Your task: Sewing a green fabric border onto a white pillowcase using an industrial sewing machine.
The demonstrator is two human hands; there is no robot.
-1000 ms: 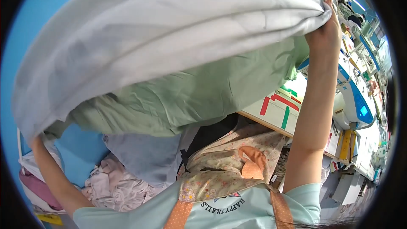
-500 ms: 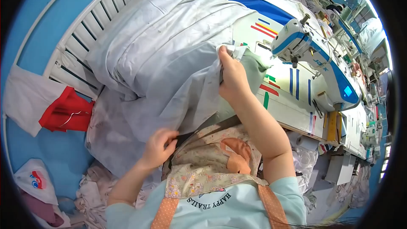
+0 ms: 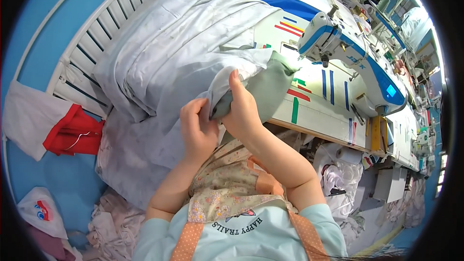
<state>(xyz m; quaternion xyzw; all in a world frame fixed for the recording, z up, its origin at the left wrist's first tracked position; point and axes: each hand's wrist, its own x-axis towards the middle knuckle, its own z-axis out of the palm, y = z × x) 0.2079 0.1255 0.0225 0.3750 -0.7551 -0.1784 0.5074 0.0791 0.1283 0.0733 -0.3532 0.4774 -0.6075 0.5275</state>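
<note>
A large pale grey-white cloth (image 3: 169,53) lies heaped across the table and hangs toward my lap. My right hand (image 3: 240,106) grips a bunched edge of it, thumb pointing up along the fabric. Close beside it, my left hand (image 3: 198,128) has its fingers bent round a fold of the same cloth. A grey-green piece of fabric (image 3: 276,84) shows just right of my right hand, toward the sewing machine. The white and blue sewing machine (image 3: 355,55) stands to the right, apart from both hands.
Coloured tape strips (image 3: 295,110) mark the white sewing table (image 3: 316,121). Tweezers (image 3: 358,115) lie by the machine base. A white slatted rail (image 3: 82,58) borders the left, where a red and white cloth (image 3: 72,128) hangs. Cloth scraps (image 3: 116,222) lie below, and a yellow box (image 3: 378,134) sits at the table's front edge.
My left hand has risen from my lap to the cloth beside my right hand. My right hand has come lower and left with the cloth edge. The view has shifted slightly.
</note>
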